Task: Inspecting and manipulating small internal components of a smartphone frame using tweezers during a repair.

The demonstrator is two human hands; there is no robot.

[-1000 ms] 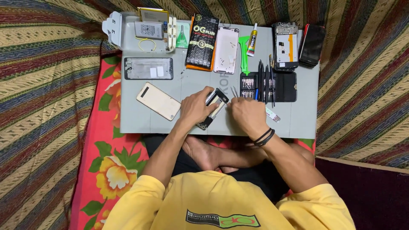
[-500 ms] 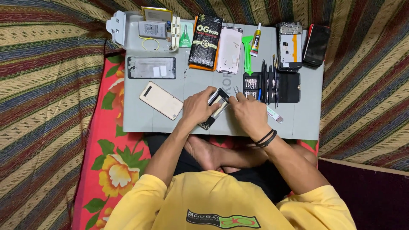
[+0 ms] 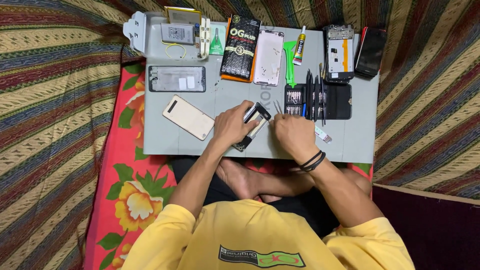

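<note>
left hand (image 3: 231,125) closed around opened phone frame (image 3: 252,125), pressing it on grey mat (image 3: 165,145), near middle edge. right hand (image 3: 295,135) pinched shut on tweezers (image 3: 276,106), tips just beside frame's far right corner. risk, my judgement: tips slip, scratch board or tear thin cable inside; small part may jump and get lost on striped cloth (image 3: 60,100). frame lies tilted, can turn under hand if grip is loose. black tool case (image 3: 320,100) just right of hand, elbow may push it. beige back cover (image 3: 188,117) left, apart.
</note>
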